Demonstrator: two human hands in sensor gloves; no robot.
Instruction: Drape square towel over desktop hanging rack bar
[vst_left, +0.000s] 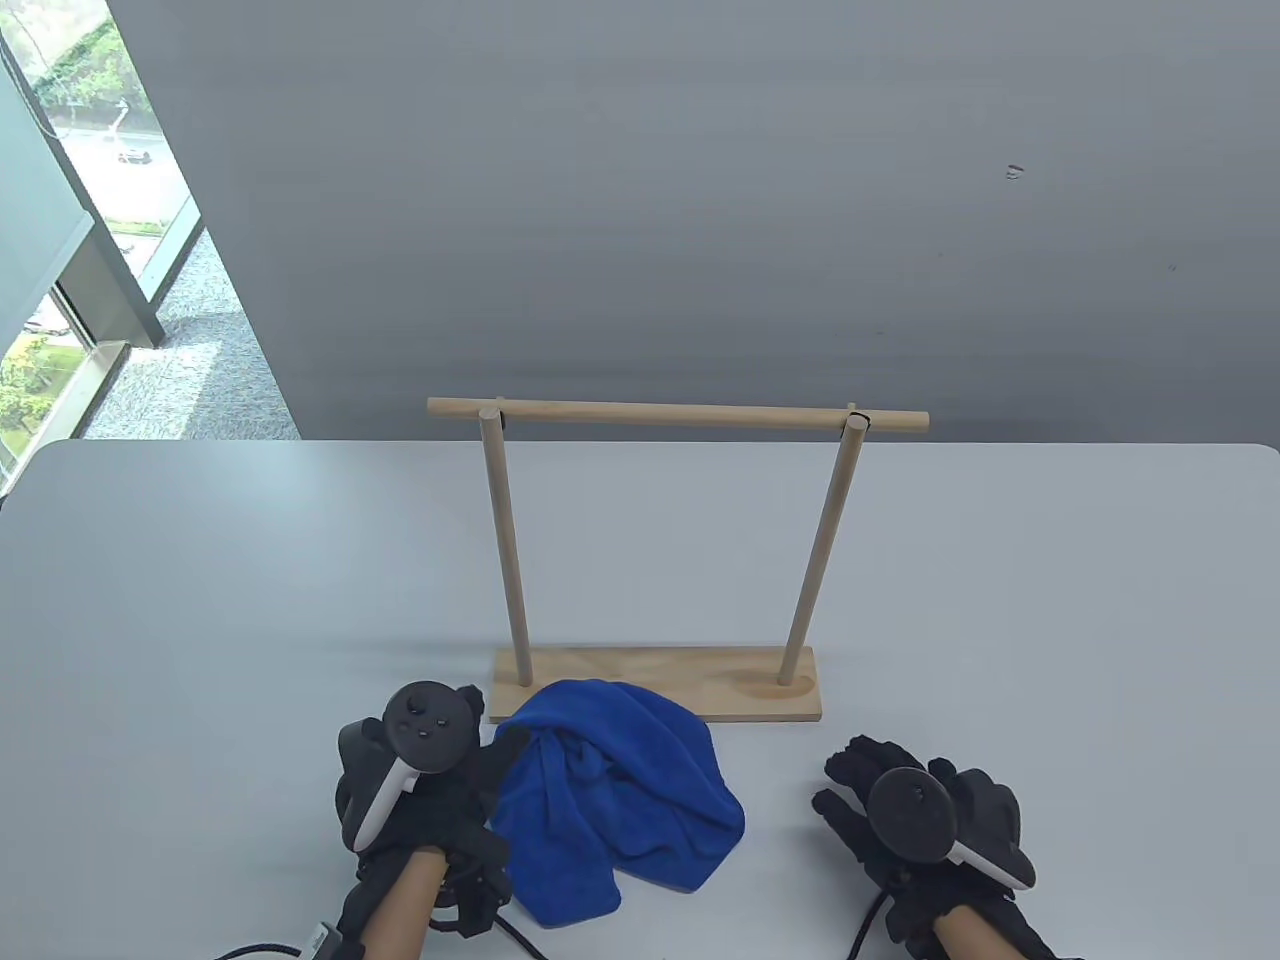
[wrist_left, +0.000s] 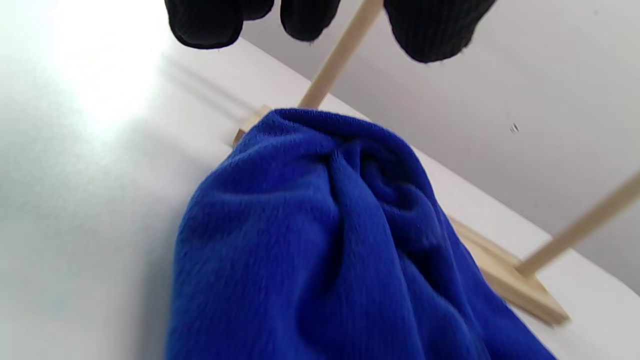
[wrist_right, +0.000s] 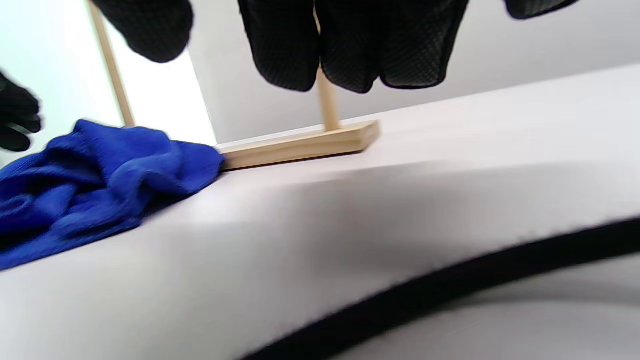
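The blue towel (vst_left: 625, 795) lies bunched in a crumpled heap at the lower centre of the table view, on the white table (vst_left: 200, 600). Its upper edge overlaps the front left part of the rack base (vst_left: 700, 680); the rest rests on the tabletop.

The wooden hanging rack (vst_left: 680, 560) stands directly behind the towel. Two upright dowels rise from the flat base and carry the horizontal bar (vst_left: 680, 414) across the middle of the frame. The bar is bare. A grey wall fills the upper frame, and a window shows at the upper left.

The towel sits between the two hands, just beside the left one and apart from the right one.

The left hand (vst_left: 425, 790) is at the towel's left edge, and a finger reaches against the cloth near its top. In the left wrist view the fingertips (wrist_left: 210, 22) hang spread above the towel (wrist_left: 320, 240), not closed on it. Whether the hand has a hold on the fabric cannot be told.

The right hand (vst_left: 920, 815) is at the lower right, fingers spread and extended, holding nothing. In the right wrist view its fingers (wrist_right: 350, 45) hang loose above the tabletop, with the towel (wrist_right: 100, 175) at the left of that frame.
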